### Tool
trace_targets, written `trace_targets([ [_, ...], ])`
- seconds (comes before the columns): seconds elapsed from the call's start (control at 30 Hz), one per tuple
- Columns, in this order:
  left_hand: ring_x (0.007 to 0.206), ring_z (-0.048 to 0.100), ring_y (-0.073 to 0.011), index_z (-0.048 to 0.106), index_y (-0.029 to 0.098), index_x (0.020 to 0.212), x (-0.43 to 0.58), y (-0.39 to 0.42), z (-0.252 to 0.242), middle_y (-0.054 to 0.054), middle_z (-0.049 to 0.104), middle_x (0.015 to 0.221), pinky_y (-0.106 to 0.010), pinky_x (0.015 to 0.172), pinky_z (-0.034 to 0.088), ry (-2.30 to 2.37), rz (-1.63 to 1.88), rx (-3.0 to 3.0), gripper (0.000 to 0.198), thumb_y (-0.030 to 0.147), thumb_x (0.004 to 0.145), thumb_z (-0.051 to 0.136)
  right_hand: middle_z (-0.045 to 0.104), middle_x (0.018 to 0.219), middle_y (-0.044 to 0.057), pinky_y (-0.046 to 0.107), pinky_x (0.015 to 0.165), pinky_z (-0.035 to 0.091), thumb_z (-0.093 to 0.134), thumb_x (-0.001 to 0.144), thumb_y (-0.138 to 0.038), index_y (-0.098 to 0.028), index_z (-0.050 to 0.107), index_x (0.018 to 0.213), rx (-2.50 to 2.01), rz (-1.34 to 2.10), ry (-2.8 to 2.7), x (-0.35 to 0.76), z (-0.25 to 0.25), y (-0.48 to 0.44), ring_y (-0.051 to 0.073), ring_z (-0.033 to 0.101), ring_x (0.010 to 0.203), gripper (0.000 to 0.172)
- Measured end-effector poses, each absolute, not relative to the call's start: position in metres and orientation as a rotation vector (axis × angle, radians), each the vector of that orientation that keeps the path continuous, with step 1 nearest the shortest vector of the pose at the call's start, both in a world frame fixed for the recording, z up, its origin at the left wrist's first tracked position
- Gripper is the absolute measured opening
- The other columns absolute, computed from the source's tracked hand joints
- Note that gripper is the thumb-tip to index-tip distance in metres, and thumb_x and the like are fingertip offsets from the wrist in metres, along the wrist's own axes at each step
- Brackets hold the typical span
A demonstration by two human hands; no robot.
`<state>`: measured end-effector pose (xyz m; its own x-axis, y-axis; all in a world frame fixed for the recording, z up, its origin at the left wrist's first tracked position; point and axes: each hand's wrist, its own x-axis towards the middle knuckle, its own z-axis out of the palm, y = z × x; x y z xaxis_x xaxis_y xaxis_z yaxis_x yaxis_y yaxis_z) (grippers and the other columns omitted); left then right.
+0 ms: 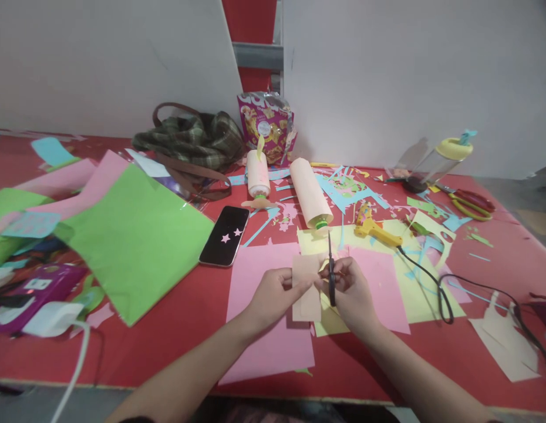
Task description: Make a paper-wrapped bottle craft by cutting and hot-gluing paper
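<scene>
My left hand (pixel 273 291) pinches the left edge of a small folded peach paper piece (pixel 306 288) held just above the table. My right hand (pixel 350 288) is closed on black scissors (pixel 330 264), whose blades point away from me and meet the paper's right edge. Under both hands lie a pink sheet (pixel 266 335) and a pale yellow sheet (pixel 409 294) on the red table (pixel 176 329).
A phone (pixel 224 235), a big green sheet (pixel 136 241), two paper-wrapped bottles (pixel 310 194), a yellow glue gun (pixel 374 228) with a black cord, red-and-yellow scissors (pixel 469 202), a tipped bottle (pixel 435 161), a plaid bag (pixel 189 141), a snack pouch (pixel 266 123) and paper scraps.
</scene>
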<state>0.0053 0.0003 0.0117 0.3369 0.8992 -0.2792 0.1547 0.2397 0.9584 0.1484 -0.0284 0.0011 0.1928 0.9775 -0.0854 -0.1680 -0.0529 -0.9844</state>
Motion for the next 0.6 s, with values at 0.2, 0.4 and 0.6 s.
trace_targets([
  [0.2, 0.064, 0.054, -0.015, 0.059, 0.01, 0.076, 0.0055, -0.0003, 0.0075, -0.006, 0.061, 0.073, -0.025, 0.058, 0.042, 0.976, 0.651, 1.16, 0.027, 0.036, 0.068, 0.057, 0.053, 0.071, -0.004, 0.02, 0.05, 0.041, 0.068, 0.057, -0.015, -0.023, 0.037, 0.07, -1.212, 1.182, -0.909, 0.1473, 0.0002, -0.0283, 0.01, 0.051, 0.061, 0.035],
  [0.4, 0.04, 0.035, -0.0056, 0.049, 0.014, 0.05, 0.0052, -0.0004, 0.0041, 0.006, 0.04, 0.043, -0.018, 0.038, 0.026, 1.135, 0.713, 1.288, 0.029, 0.036, 0.064, 0.062, 0.052, 0.068, -0.006, 0.019, 0.047, 0.04, 0.069, 0.056, -0.015, -0.023, 0.036, 0.069, -1.221, 1.21, -0.854, 0.1472, 0.0, -0.0269, 0.008, 0.049, 0.056, 0.036],
  [0.6, 0.054, 0.052, -0.012, 0.058, 0.012, 0.063, 0.0031, 0.0032, 0.0081, 0.0, 0.056, 0.056, -0.021, 0.048, 0.04, 1.067, 0.79, 1.186, 0.023, 0.035, 0.068, 0.059, 0.051, 0.065, -0.006, 0.02, 0.048, 0.041, 0.07, 0.055, -0.018, -0.023, 0.036, 0.068, -1.234, 1.254, -0.821, 0.1466, -0.0016, -0.0271, 0.009, 0.052, 0.058, 0.037],
])
